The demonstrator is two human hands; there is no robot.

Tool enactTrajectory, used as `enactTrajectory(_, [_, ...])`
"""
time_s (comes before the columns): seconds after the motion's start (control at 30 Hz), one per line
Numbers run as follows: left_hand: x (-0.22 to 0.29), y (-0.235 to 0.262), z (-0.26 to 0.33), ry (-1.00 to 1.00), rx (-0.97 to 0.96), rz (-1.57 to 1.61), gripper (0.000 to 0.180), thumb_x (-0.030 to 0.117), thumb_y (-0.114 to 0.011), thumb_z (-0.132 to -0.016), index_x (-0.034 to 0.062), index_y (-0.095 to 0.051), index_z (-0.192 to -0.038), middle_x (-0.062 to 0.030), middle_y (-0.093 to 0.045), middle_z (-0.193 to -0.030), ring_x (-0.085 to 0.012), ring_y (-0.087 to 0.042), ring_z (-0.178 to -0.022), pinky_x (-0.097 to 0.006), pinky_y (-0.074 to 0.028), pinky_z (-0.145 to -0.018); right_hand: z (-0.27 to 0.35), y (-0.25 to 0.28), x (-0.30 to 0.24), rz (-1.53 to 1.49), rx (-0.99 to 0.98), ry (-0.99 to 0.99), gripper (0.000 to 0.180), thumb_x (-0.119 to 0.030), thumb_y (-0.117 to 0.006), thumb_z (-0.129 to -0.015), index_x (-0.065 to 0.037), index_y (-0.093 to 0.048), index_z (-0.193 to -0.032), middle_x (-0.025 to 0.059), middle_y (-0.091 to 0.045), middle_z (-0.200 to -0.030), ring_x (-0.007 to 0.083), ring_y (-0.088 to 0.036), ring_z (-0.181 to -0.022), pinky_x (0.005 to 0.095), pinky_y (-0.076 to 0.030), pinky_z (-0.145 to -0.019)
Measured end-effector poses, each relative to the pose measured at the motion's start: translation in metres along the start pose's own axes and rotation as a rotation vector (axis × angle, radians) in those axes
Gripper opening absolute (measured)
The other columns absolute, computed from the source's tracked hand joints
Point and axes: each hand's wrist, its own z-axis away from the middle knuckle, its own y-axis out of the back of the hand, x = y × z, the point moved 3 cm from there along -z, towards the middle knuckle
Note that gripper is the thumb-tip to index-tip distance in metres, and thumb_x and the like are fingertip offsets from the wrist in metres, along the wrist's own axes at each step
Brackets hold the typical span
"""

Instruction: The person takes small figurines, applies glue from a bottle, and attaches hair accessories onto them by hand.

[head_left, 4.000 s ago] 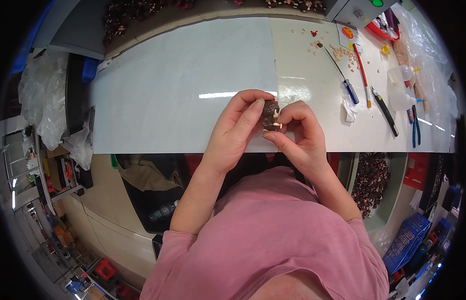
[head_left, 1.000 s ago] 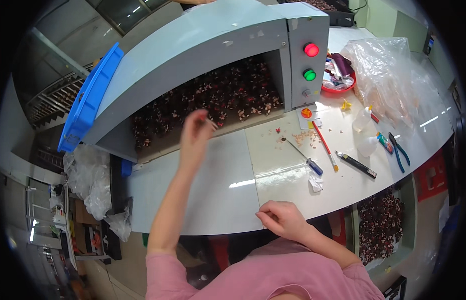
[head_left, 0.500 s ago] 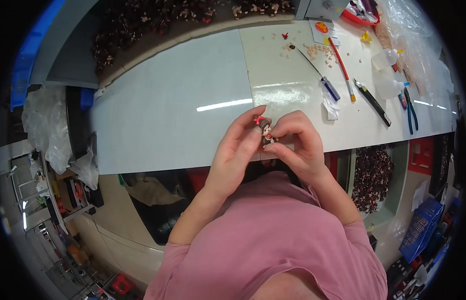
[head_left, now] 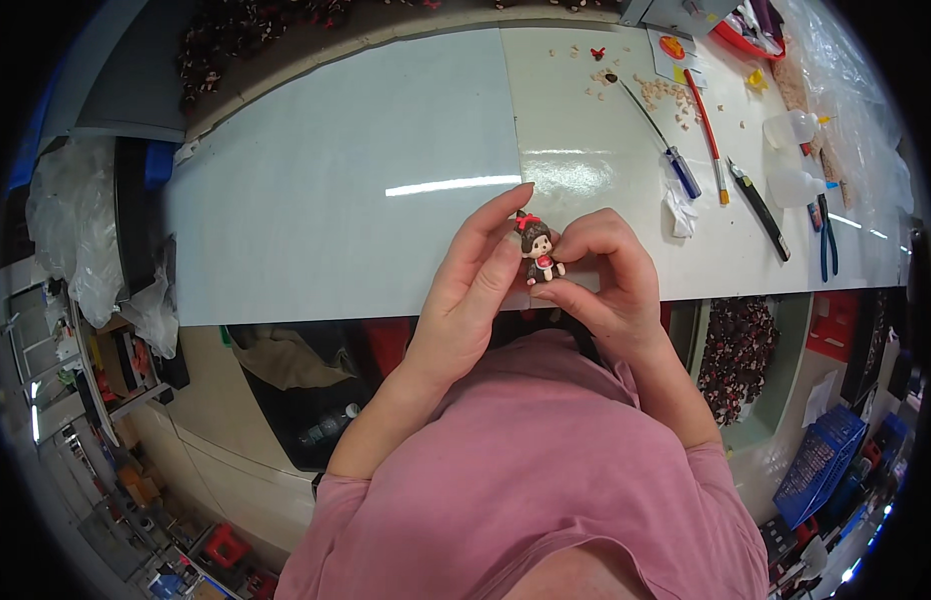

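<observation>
While my left hand [head_left: 468, 275] and right hand [head_left: 614, 275] grasp the small figurine [head_left: 540, 262] between them, I do best to pinch lightly, its face [head_left: 542, 245] uncovered.

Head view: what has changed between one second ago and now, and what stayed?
The left hand has drawn back from the grey machine, rightward and nearer; it and the right hand now hold the small figurine, face showing. The screwdriver, brush and cutter lie where they were.
</observation>
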Motion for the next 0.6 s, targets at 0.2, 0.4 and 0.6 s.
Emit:
enactTrajectory(0.2, [0.001, 0.005, -0.007, 0.008, -0.035, 0.034, 0.039, 0.022, -0.036, -0.099, 0.0080, -0.035, -0.135, -0.0068, -0.053, -0.114, -0.0125, -0.053, -0.104, -0.027, -0.046, -0.088, -0.007, -0.001, 0.005, 0.011, -0.009, -0.007, 0.031, -0.003, -0.075, -0.071, -0.002, -0.054, -0.093, 0.0089, -0.053, -0.091, 0.0163, -0.060, -0.080, 0.0250, -0.054, -0.066])
enactTrajectory(0.4, [0.013, 0.001, -0.015, -0.004, -0.036, -0.011, 0.037, 0.021, -0.037, -0.099, 0.0069, -0.038, -0.134, -0.0056, -0.053, -0.113, -0.0116, -0.051, -0.104, -0.025, -0.042, -0.091, -0.022, 0.005, -0.007, 0.097, 0.019, 0.050, 0.029, -0.004, -0.077, -0.068, -0.003, -0.057, -0.089, 0.0081, -0.056, -0.086, 0.0196, -0.059, -0.077, 0.0280, -0.049, -0.067])
enactTrajectory(0.6, [0.008, 0.002, -0.013, 0.061, 0.042, -0.246, 0.034, 0.014, -0.039, -0.097, 0.0044, -0.041, -0.129, -0.0069, -0.053, -0.112, -0.0124, -0.050, -0.104, -0.025, -0.039, -0.092, -0.010, 0.007, -0.001, -0.012, -0.010, -0.213, 0.029, -0.010, -0.078, -0.069, -0.004, -0.055, -0.087, 0.0064, -0.056, -0.086, 0.0163, -0.057, -0.077, 0.0273, -0.047, -0.069])
